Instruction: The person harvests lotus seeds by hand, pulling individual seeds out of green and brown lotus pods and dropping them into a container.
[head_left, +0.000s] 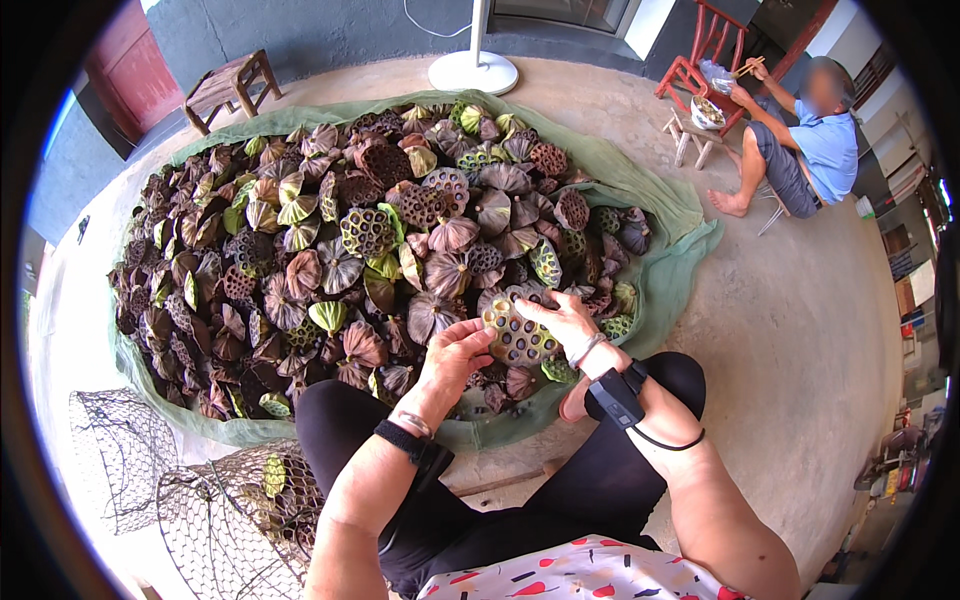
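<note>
Between my two hands is a large lotus seed pod (523, 343), yellowish green and grey, its face turned up with dark seeds in the holes. My left hand (452, 358) pinches its left rim with thumb and fingers. From the upper right, my right hand (564, 321) grips the same pod, thumb over its face; some fingers are hidden. Beyond and to the left spreads a broad heap of lotus pods (446, 274), mostly brown and purplish, some green. Under them lies a green mesh net (679, 259). A few loose dark seeds rest on the net near my knees.
Two wire mesh baskets (217, 510) (124, 457) stand at lower left, the nearer holding pods. A wooden stool (225, 86) and a white round stand base (474, 73) are behind the heap. At upper right a person (823, 146) sits with chopsticks near a bowl (706, 112) and red chair (681, 76).
</note>
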